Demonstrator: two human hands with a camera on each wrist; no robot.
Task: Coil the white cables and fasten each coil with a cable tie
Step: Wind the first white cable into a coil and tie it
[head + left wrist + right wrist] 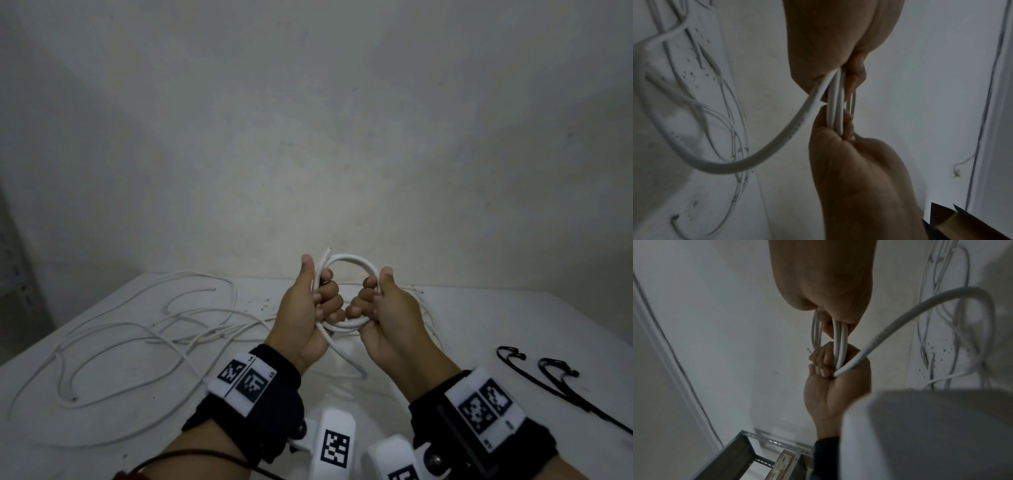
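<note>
Both hands hold a small coil of white cable (352, 257) upright above the white table (479, 318). My left hand (323, 294) grips the coil's left side, thumb up. My right hand (371, 298) grips its right side. The cable's free tail (342, 353) runs from under the left hand down to the table. In the left wrist view the coil strands (835, 104) pass between the left hand (851, 76) above and the right hand (846, 128) below. The right wrist view shows the coil (839, 340) between the right hand (830, 324) and the left hand (824, 365).
Several loose white cables (137, 329) sprawl over the table's left and middle. Two black cable ties (544, 380) lie at the right near the front edge. A pale wall stands behind the table. A metal shelf frame (748, 451) stands to the left.
</note>
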